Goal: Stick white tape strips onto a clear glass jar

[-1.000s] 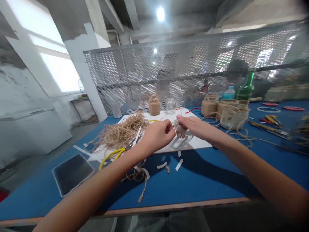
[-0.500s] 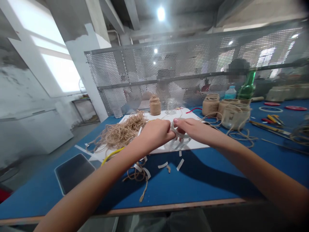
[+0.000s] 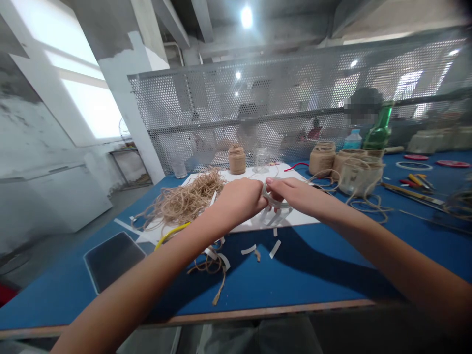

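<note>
A clear glass jar (image 3: pixel 280 202) is tilted between my hands over the white board (image 3: pixel 243 225), its rim turned toward me. My right hand (image 3: pixel 293 192) is closed round the jar's right side, thumb on the rim. Curled at the left of the rim is my left hand (image 3: pixel 245 194), its fingers closed; what they pinch, if anything, is hidden. To the left lies a loose heap of brown twine (image 3: pixel 188 199). Behind the hands stand a twine-wrapped jar (image 3: pixel 236 160) and a bare glass jar (image 3: pixel 262 160).
Wrapped jars (image 3: pixel 322 160), a jar with loose twine (image 3: pixel 359 174), a green bottle (image 3: pixel 379 130) and pliers (image 3: pixel 418 182) are at the right. Paper strips (image 3: pixel 275 249) lie in front, a dark tablet-like slab (image 3: pixel 114 260) at the left. A mesh screen (image 3: pixel 221 110) closes the back.
The jar between my hands has tipped and sits slightly lower behind my fingers. My left hand has shifted slightly up. The rest of the table looks the same.
</note>
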{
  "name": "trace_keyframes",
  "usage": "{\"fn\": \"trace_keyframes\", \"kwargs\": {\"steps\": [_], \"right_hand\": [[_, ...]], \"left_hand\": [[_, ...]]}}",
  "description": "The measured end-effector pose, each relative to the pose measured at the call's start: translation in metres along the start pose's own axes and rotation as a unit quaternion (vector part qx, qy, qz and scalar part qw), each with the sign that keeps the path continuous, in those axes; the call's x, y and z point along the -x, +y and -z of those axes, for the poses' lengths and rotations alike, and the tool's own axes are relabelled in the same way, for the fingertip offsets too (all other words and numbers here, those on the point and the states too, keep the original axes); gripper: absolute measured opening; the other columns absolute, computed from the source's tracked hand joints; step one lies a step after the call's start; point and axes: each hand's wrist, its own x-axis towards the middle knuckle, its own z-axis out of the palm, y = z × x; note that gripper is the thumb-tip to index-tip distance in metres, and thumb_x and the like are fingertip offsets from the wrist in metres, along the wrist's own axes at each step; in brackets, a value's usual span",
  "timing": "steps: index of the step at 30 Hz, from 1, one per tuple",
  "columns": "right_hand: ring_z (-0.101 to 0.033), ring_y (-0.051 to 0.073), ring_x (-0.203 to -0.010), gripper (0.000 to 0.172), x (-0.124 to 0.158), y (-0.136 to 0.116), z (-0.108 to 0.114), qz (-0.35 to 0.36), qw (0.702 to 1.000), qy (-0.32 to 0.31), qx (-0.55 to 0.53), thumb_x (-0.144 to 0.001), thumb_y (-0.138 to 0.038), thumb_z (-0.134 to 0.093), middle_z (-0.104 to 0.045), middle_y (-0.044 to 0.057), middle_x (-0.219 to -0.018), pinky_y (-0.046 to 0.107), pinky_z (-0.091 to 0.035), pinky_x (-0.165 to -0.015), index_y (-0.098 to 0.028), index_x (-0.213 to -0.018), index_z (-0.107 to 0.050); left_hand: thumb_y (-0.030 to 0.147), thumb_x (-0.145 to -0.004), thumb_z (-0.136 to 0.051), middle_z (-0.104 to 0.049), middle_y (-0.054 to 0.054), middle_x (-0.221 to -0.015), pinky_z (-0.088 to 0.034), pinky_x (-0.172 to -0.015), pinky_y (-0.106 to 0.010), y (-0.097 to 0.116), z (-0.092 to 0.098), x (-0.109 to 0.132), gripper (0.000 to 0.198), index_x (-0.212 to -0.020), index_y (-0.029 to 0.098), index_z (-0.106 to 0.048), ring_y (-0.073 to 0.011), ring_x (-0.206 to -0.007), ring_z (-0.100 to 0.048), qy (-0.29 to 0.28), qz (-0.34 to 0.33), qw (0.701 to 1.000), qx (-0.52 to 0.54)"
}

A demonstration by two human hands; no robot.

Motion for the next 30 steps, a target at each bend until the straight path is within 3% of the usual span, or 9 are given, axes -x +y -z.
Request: {"fn": "trace_keyframes", "kwargs": {"steps": [10,20,30], "right_hand": [[-0.049,0.014,-0.060,0.051,0.001,0.001,0.000,0.010,1.000,-0.008,-0.004,-0.085,-0.054,-0.028,-0.057,0.003,-0.062,0.027,-0.033,-0.061,-0.017,-0.059,-0.051],[-0.046,0.013,-0.060,0.047,0.003,0.001,0.000,0.016,0.999,-0.009,-0.034,-0.085,-0.053,-0.030,-0.054,0.001,-0.063,0.026,-0.031,-0.060,-0.018,-0.060,-0.049],[-0.046,0.012,-0.059,0.048,0.001,0.004,0.001,0.016,0.999,-0.003,-0.039,-0.086,-0.051,-0.029,-0.052,0.000,-0.061,0.025,-0.031,-0.060,-0.017,-0.060,-0.049]], "left_hand": [[0.038,-0.083,-0.035,-0.058,-0.005,-0.059,-0.029,-0.049,-0.024,-0.010,0.004,-0.001,0.039,-0.063,0.014,-0.059,-0.0110,-0.047,-0.043,-0.020,-0.061,0.995,0.072],[0.037,-0.084,-0.036,-0.060,-0.007,-0.064,-0.031,-0.049,-0.025,-0.006,0.000,0.001,0.033,-0.073,0.015,-0.059,-0.0153,-0.052,-0.050,-0.010,-0.053,0.998,0.026],[0.023,-0.082,-0.036,-0.055,-0.002,-0.060,-0.032,-0.053,-0.022,-0.016,0.000,0.002,0.022,-0.070,0.014,-0.053,-0.0102,-0.052,-0.045,-0.012,-0.077,0.993,0.090]]}}
